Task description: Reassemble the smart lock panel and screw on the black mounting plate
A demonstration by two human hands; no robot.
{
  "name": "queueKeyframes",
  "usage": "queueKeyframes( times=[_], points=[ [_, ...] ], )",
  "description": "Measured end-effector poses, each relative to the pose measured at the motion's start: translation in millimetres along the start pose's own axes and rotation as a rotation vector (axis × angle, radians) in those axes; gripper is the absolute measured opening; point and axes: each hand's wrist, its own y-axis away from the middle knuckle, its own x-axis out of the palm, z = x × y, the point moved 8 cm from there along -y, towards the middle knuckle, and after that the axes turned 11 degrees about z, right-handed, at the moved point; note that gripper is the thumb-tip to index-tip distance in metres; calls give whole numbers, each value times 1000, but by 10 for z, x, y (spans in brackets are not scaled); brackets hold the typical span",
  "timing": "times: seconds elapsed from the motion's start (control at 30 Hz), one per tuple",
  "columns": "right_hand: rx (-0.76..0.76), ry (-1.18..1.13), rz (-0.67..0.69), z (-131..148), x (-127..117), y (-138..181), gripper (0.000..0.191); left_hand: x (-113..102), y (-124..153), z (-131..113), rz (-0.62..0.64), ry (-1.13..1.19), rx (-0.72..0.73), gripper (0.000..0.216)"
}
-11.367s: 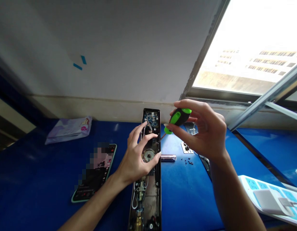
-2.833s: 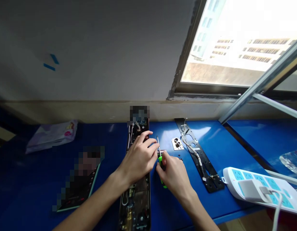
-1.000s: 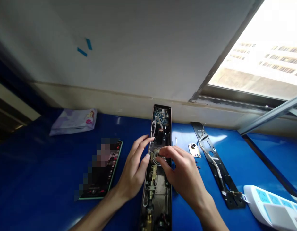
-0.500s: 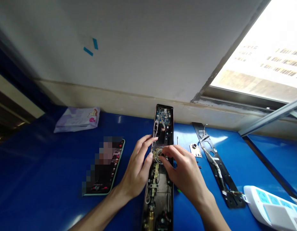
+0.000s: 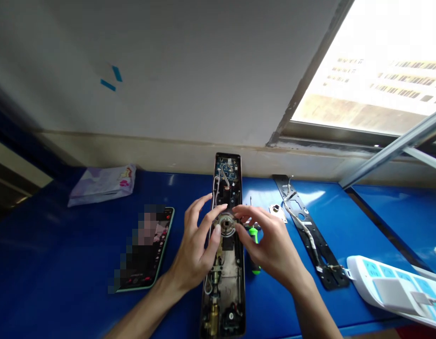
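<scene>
A long opened door-lock body (image 5: 225, 263) lies lengthwise on the blue table (image 5: 62, 254), its circuit board and wires at the far end. A round metal hub (image 5: 226, 223) sits in its middle. My left hand (image 5: 197, 245) rests against the lock's left side, fingers spread, thumb near the hub. My right hand (image 5: 270, 245) is on the right side, fingers apart, their tips beside the hub. A green-and-black screwdriver (image 5: 254, 235) lies on the table under my right hand, partly hidden by it.
A phone (image 5: 143, 249) lies left of the lock, a tissue pack (image 5: 101, 184) farther back left. On the right lie a small silver plate (image 5: 277, 212), a black mounting plate with a white cable (image 5: 310, 235) and a white power strip (image 5: 398, 289). Wall and window stand behind.
My right hand has drawn back a little from the hub toward the right, uncovering the screwdriver on the table. My left hand stays at the lock's left side. Earlier my right hand held the screwdriver.
</scene>
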Motion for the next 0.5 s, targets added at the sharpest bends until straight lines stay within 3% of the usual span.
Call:
queueKeyframes(
  times=[0.13, 0.2, 0.27, 0.37, 0.5],
  points=[
    [296, 138, -22, -429, -71, 180, 7, -23, -54, -159, -31, -115, 127, 30],
    [376, 185, 11, -592, -4, 256, 15, -28, -82, -209, -33, -138, 157, 26],
    [426, 206, 55, -698, 114, 310, 24, -30, -112, -240, -16, -145, 167, 24],
    [457, 199, 85, -742, 267, 337, 21, -49, -151, -280, 5, -163, 177, 23],
    [476, 151, 17, -702, 165, 337, 11, -84, -197, -364, 6, -205, 195, 24]
  ],
)
